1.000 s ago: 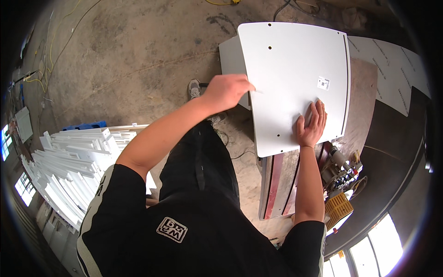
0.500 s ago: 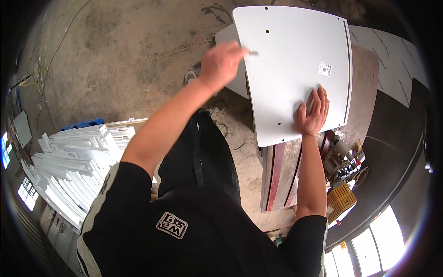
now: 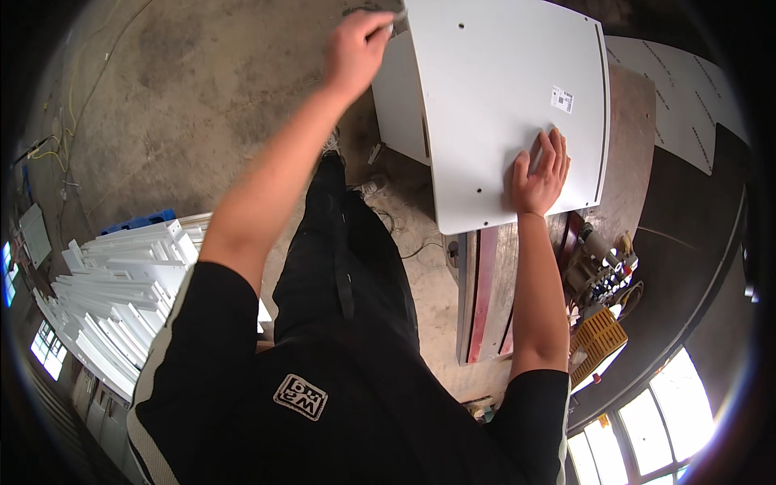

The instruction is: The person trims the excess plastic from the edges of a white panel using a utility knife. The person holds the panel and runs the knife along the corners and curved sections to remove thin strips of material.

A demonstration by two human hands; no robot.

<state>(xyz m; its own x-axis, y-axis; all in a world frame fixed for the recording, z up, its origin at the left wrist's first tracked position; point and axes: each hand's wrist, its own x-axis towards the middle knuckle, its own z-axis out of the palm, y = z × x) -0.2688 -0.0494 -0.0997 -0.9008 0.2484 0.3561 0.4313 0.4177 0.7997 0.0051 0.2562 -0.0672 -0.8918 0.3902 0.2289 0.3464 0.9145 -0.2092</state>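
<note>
A large white panel (image 3: 501, 105) with small dark holes, a groove along its right side and a printed label (image 3: 563, 99) lies on a machine bed. My right hand (image 3: 543, 174) rests flat on its near part, fingers stretched out. At the panel's far left corner, my left hand (image 3: 356, 52) is closed around a small grey blade-like tool (image 3: 399, 16). The tool's tip reaches the panel's left edge; its exact kind is too small to make out.
Another white panel (image 3: 398, 101) sits lower, left of the large one. Long white strips (image 3: 121, 283) are stacked at left. Beside my right arm are machine parts (image 3: 594, 259) and a yellow crate (image 3: 598, 339). A printed white sheet (image 3: 679, 113) lies at far right.
My left hand has moved away from me along the panel's left edge, with the tool still in it. My right hand stays flat on the panel; the view has shifted slightly.
</note>
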